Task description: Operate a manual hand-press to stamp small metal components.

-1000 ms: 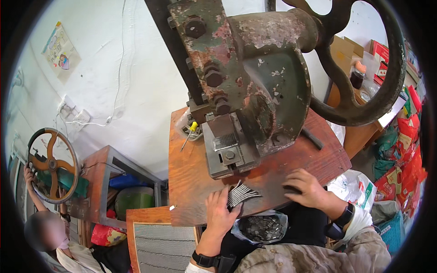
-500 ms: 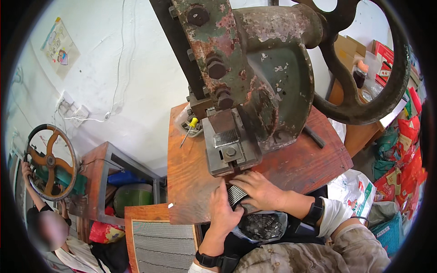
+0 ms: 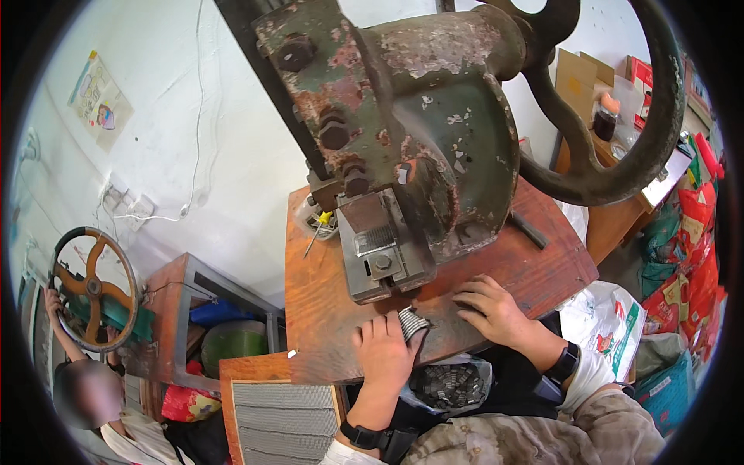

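My left hand (image 3: 384, 349) is closed on a small ridged bundle of metal strips (image 3: 413, 323) at the front edge of the wooden table. To its right, my right hand (image 3: 496, 314) lies low over the tabletop with its fingers apart and holds nothing. Just beyond my hands is the steel die block (image 3: 387, 267) of an old hand press (image 3: 442, 147), with a dark ridged piece (image 3: 376, 239) set in it. Below the table edge, near my lap, a plastic bag (image 3: 448, 385) is full of small dark metal pieces.
The worn wooden table (image 3: 314, 333) carries a yellow-handled screwdriver (image 3: 319, 232) and a dark bar (image 3: 528, 231). The press's large handwheel (image 3: 597, 174) reaches out rightward. A framed tray of grey rows (image 3: 285, 422) sits lower left. Another person's hand grips a second wheel (image 3: 94, 287) farther left.
My right hand has let go of the ridged metal bundle and moved right, its fingers spreading. My left hand keeps the bundle. The whole view has shifted slightly.
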`<action>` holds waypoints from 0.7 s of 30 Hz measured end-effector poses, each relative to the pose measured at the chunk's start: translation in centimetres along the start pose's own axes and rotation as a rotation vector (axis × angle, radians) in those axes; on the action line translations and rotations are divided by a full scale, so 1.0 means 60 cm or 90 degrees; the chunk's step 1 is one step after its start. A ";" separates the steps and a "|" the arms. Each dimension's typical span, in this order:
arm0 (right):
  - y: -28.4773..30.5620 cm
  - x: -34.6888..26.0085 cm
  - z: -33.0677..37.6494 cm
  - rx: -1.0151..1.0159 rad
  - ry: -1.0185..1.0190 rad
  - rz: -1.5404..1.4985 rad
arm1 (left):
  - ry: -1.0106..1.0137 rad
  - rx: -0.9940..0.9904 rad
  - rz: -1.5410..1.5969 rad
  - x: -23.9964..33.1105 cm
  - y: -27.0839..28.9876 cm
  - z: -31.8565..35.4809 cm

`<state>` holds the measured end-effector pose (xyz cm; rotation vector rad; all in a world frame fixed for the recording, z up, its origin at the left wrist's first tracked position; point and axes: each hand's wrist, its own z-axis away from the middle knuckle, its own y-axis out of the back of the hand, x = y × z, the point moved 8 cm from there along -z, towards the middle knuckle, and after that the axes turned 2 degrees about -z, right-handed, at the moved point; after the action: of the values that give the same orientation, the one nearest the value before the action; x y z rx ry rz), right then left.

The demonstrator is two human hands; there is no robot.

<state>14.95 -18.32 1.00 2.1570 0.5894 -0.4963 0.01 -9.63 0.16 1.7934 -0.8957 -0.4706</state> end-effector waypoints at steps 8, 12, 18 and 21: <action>0.019 0.013 0.005 0.065 -0.023 -0.035 | 0.516 -0.016 1.436 -0.049 -0.007 0.046; 0.020 0.010 0.003 0.056 -0.015 -0.029 | 0.511 -0.032 1.602 -0.037 0.006 0.061; 0.014 0.003 0.002 0.049 -0.017 -0.021 | 0.504 -0.065 1.642 -0.027 -0.005 0.087; 0.008 0.006 0.003 0.041 -0.022 -0.028 | 0.522 -0.112 1.619 -0.013 -0.011 0.106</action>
<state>15.47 -18.63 0.99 2.1965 0.6098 -0.5821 -4.56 -12.85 -2.99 -0.3634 -1.5015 1.5506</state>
